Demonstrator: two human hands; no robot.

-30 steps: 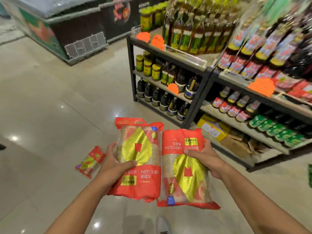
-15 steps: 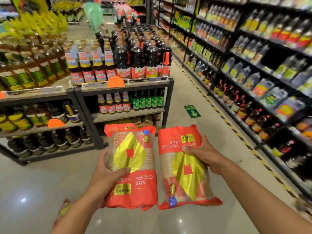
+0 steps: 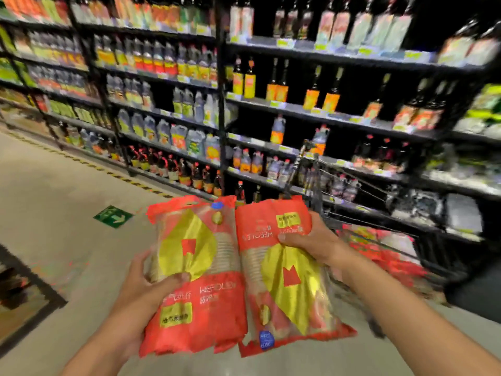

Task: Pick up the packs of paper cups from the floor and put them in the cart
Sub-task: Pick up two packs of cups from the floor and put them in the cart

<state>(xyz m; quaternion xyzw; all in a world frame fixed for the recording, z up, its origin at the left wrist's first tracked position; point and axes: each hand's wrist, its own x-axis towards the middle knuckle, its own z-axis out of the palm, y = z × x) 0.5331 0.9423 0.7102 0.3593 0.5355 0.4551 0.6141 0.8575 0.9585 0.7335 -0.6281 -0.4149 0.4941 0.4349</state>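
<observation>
I hold two red packs of paper cups with gold leaf-shaped windows side by side in front of me. My left hand [image 3: 146, 289] grips the left pack [image 3: 195, 280] at its left edge. My right hand [image 3: 314, 242] grips the right pack [image 3: 287, 289] near its top. Behind and to the right of the packs stands the wire cart [image 3: 360, 213], blurred, with red packs [image 3: 385, 248] lying in its basket.
Tall black shelves [image 3: 271, 104] full of bottles fill the view behind the cart. A beige floor [image 3: 54, 202] with a green arrow sign [image 3: 113, 216] lies to the left. The corner of a low black shelf unit [image 3: 27, 289] sits at the far left.
The view has swung right from the low island shelves to the tall wall shelves, and the cart has come into sight. Both hands keep the same grip on the packs.
</observation>
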